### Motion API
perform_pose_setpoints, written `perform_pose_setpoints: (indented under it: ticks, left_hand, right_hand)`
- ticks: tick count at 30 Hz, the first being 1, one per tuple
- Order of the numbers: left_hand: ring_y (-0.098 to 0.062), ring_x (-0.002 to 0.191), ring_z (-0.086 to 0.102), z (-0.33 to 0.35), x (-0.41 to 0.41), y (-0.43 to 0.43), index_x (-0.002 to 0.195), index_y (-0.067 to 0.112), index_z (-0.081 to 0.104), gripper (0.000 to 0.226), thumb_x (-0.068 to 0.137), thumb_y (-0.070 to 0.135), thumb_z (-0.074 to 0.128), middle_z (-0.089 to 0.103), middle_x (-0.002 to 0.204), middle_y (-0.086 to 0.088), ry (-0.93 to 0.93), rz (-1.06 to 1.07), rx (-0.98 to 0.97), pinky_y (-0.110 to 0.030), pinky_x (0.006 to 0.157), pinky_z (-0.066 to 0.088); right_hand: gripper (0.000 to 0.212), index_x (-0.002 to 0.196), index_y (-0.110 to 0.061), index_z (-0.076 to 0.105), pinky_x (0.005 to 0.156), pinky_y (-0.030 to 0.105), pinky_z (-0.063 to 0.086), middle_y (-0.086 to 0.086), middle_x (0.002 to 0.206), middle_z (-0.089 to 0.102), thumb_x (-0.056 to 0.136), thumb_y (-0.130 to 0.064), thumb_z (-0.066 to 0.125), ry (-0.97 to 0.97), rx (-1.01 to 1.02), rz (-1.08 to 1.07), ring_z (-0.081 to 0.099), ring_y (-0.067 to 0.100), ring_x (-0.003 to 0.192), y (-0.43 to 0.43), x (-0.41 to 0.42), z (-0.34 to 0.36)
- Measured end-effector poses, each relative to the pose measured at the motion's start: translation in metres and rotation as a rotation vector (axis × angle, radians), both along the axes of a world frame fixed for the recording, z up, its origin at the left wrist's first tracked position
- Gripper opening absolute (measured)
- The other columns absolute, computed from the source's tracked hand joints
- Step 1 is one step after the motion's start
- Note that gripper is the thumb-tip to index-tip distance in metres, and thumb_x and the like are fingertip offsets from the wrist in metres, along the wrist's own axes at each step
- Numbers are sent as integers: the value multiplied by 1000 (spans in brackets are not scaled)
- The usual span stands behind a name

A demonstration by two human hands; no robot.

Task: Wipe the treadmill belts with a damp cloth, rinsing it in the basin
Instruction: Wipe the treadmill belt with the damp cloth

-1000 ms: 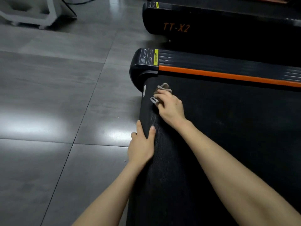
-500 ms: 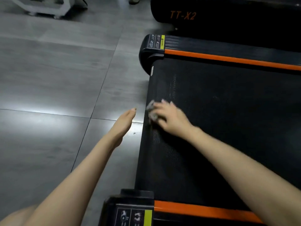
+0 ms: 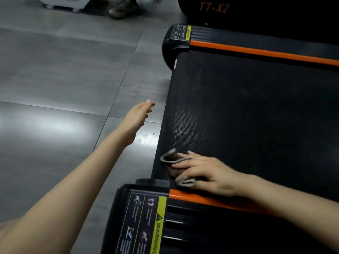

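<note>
- R hand (image 3: 207,173) flat on grey cloth (image 3: 171,158), fingers straight, pressing it onto treadmill belt (image 3: 247,116) at near-left corner, just beside near orange strip (image 3: 211,198).
- L hand (image 3: 136,116) over floor tiles (image 3: 55,79), left of belt, fingers loose, holding nothing, hands well apart.
- Warning label (image 3: 157,226) near; 2nd treadmill (image 3: 213,7) far right.

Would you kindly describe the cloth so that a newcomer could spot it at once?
Find the black treadmill belt between two orange stripes. At its near left corner, by the warning label, the right hand presses on the cloth. It is the only grey, crumpled thing there.
</note>
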State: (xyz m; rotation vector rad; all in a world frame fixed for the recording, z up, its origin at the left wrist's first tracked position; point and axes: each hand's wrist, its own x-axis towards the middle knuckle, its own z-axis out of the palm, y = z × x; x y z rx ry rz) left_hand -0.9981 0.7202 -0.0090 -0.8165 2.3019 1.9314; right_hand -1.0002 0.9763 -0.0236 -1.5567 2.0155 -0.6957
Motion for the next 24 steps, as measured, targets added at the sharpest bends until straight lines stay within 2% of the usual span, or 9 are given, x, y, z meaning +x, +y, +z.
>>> perform_pose_setpoints:
  ticks: [2,6,8,10,13,16,19,21,24]
  left_hand:
    - [-16,115,49,1,2,2,133,22,52,42,102,40,30,53,126,1,1,-32,-30,-29,92,36]
    - [-15,113,49,6,3,6,130,21,54,41,102,40,30,55,126,1,12,-75,-96,-27,93,36]
    - [-16,113,50,10,0,8,128,21,56,41,102,41,30,55,126,-1,15,-83,-107,-27,91,37]
    - [-19,115,51,13,-3,11,126,23,56,41,102,43,30,56,127,-2,20,-87,-110,-31,90,38]
    - [-19,115,50,12,-9,17,127,23,55,42,101,44,30,55,129,-2,33,-87,-119,-31,90,38]
    - [-18,120,47,9,-14,25,134,19,51,45,102,43,30,50,137,-3,32,-93,-138,-32,97,36]
    - [-16,130,39,5,-15,32,140,15,45,46,102,39,32,43,144,0,37,-109,-156,-31,103,30]
    - [-8,123,40,-2,-16,34,141,16,43,46,102,38,35,43,143,5,38,-182,-152,-24,98,30]
    - [-1,111,46,-13,-24,37,145,17,37,52,97,31,51,45,140,10,38,-271,-84,-11,89,33]
  right_hand:
    - [36,117,-27,66,119,33,7,-11,143,45,94,-46,45,-33,48,-2,20,7,142,38,-9,5]
    - [32,114,-28,68,118,37,13,-15,139,49,93,-44,48,-11,26,-96,28,8,139,73,-10,5]
    - [29,108,-23,70,116,40,21,-13,130,57,92,-40,54,73,-55,-108,40,6,132,53,-8,-3]
    - [20,103,-18,72,115,43,25,-8,123,63,87,-25,62,125,-116,-88,48,7,126,19,-7,-9]
    - [22,100,-13,72,113,42,27,0,119,65,80,-13,65,204,-164,-20,49,18,125,-23,-9,-13]
    - [24,102,-13,71,113,39,28,2,124,63,81,-14,61,251,-151,26,46,23,129,-33,-28,-13]
    - [32,101,-15,73,110,39,34,-1,127,61,78,-21,51,275,-133,-274,50,22,126,-31,-82,-9]
    - [36,104,-19,73,105,32,37,-4,129,60,81,-30,47,326,-82,-578,51,18,124,-25,-135,-4]
    - [30,113,-24,68,102,30,36,-7,134,55,89,-20,51,359,13,-923,48,20,126,-13,-205,-4]
